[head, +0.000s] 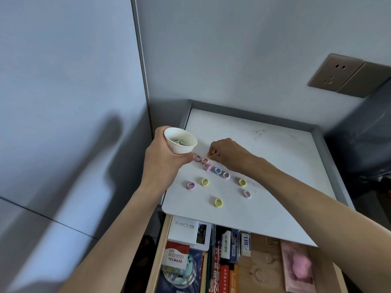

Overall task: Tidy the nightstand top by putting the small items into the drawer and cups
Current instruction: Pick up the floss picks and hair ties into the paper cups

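Note:
My left hand (163,157) grips a white paper cup (180,140) above the left edge of the white nightstand top (275,157); pale green hair ties lie inside it. My right hand (227,152) hovers just right of the cup, fingertips pinching a small item I cannot make out. Several small hair ties lie scattered on the top: pink ones (204,160), a blue one (218,171), yellow ones (204,182) and another pink one (190,185). The drawer (260,263) below stands open.
The open drawer holds a white FANCI box (183,229), cards, pens, an eraser (245,244), metal rings and a pink cloth (298,265). A grey raised rim (323,149) borders the top at the back and right. A wall socket (336,72) sits at upper right.

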A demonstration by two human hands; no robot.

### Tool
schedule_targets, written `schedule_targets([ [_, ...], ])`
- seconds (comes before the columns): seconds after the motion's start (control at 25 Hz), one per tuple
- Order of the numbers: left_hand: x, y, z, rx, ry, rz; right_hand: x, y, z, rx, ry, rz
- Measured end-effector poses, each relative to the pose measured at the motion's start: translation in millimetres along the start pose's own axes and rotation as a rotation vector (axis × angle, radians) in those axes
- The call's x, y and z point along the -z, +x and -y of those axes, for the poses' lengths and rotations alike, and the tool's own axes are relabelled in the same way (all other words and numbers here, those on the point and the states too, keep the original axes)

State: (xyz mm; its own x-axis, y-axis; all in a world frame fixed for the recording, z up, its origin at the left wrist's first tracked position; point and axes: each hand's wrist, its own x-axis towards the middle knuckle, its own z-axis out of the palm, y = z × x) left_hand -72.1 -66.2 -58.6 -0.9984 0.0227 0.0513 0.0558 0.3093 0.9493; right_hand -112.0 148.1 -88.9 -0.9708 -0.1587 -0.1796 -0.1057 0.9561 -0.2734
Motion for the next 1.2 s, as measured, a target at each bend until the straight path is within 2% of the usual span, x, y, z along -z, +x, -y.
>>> schedule_targets([
  [0.12, -1, -2, -1, 0.007, 0.008, 0.027, 26, -5, 9, -0.016, 0.22, -0.174],
  [0.2, -4, -4, -2, 0.011, 0.022, 0.043, 52, -11, 25, 0.038, 0.411, -0.277],
  [0.28, -6, -3, -3, 0.018, 0.035, 0.042, 71, -16, 47, 0.144, 0.48, -0.266],
  [0.48, -7, -3, -8, 0.023, 0.094, 0.068, 62, -18, 79, 0.374, 0.203, -0.07],
  [0.64, 0, -3, -5, 0.017, 0.052, 0.046, 60, -14, 58, 0.243, 0.547, -0.237],
  [0.72, 2, -3, -4, 0.007, 0.03, 0.026, 53, -10, 38, 0.16, 0.468, -0.252],
  [0.88, 4, -2, -4, -0.005, 0.008, 0.02, 17, -13, 16, 0.151, 0.184, 0.082],
  [0.92, 4, -2, -4, -0.01, 0.007, 0.018, 10, -14, 16, 0.154, 0.165, 0.107],
  [1.04, 3, -1, -2, -0.012, 0.013, 0.02, 4, -16, 24, 0.156, 0.158, 0.062],
  [1.2, 3, -1, -1, -0.002, 0.016, 0.021, 10, -16, 36, 0.108, 0.048, 0.116],
])
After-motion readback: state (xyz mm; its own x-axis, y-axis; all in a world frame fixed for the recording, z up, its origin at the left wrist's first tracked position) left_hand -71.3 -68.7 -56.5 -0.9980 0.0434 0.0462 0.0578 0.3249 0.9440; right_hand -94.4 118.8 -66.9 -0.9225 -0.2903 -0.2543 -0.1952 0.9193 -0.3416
